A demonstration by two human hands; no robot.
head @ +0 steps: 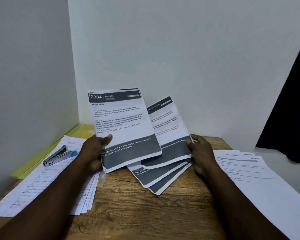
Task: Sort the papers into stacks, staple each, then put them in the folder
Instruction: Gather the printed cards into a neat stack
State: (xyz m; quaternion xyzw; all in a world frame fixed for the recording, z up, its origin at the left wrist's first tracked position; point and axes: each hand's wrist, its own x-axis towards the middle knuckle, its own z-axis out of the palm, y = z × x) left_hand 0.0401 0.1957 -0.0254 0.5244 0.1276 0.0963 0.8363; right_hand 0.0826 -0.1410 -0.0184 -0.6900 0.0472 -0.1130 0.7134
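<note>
In left hand (93, 151), right hand (201, 153): printed sheets (123, 118); folder (87, 129) beneath notes (47, 179).

A single head-worn wide-angle view looks forward and down from close above the wooden table (145, 213), facing the wall corner (73, 75) behind its far edge.

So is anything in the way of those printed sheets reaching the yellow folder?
Yes: handwritten pages lie across much of the yellow folder, and the stapler rests on those pages. Both likely need shifting before the printed sheets go in.
</note>
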